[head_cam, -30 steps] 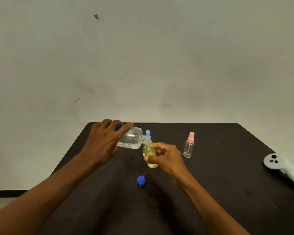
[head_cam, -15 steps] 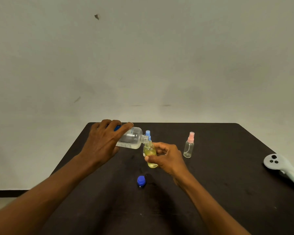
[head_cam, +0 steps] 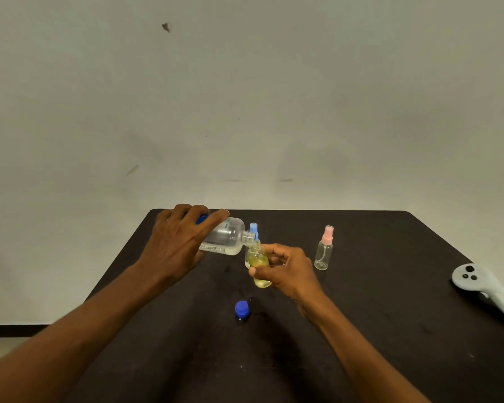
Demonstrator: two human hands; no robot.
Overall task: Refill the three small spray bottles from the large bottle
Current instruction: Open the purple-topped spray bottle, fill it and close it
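Forearms reaching in from the near edge over a dark table (head_cam: 390, 330). Nearest loose thing: blue screw cap (head_cam: 242, 309), lying alone on the tabletop, just short of the hands. Beyond it, right hand (head_cam: 288, 270), fingers and thumb curled round a small open bottle (head_cam: 259, 261), gripping its lower half; bottle close to upright and mostly full of pale yellow liquid, resting or lifted impossible to tell. Off at the right edge, pale grey handheld controller (head_cam: 483, 286), lying flat, well apart. Left hand (head_cam: 181, 242) wrapped over the base end of the large clear bottle (head_cam: 229, 237), fingers curled across its top, thumb hidden. Large bottle tipped almost level, open neck pointing right and meeting the small bottle's mouth. Just behind that junction, blue-topped spray bottle (head_cam: 253, 229), mostly hidden. Farther right, pink-topped spray bottle (head_cam: 324, 251), upright, clear-bodied, apart from both hands. Behind everything, plain pale wall (head_cam: 274, 97).
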